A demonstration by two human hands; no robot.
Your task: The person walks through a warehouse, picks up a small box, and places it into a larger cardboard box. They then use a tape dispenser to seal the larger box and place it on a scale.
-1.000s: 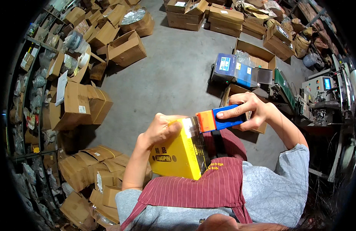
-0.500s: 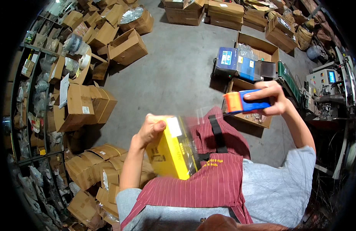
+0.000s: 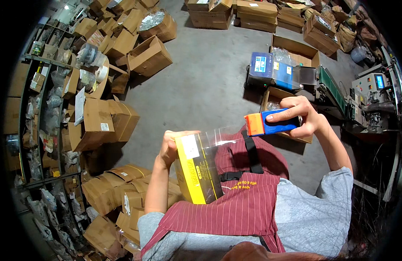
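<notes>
My left hand (image 3: 168, 148) is closed around the upper left edge of a yellow and black box (image 3: 196, 180), held tilted in front of my apron. A white label sits near the top of the box's yellow side. In my right hand (image 3: 304, 114) is a small blue tape dispenser (image 3: 279, 122) with an orange front end, gripped between thumb and fingers. A strip of clear tape (image 3: 229, 135) spans from the upper part of the box to the dispenser's orange end. The box's far side is hidden.
Shelves with bagged goods (image 3: 49, 108) and stacked cartons (image 3: 94, 126) line the left. Beyond my right hand are a blue device (image 3: 275, 71), an open carton (image 3: 307, 54) and a machine with a small screen (image 3: 369, 85). More cartons (image 3: 209, 17) stand at the far side.
The box has turned to show more of its black side. The dispenser has moved slightly left and down, and the clear tape strip is now plainly stretched between it and the box.
</notes>
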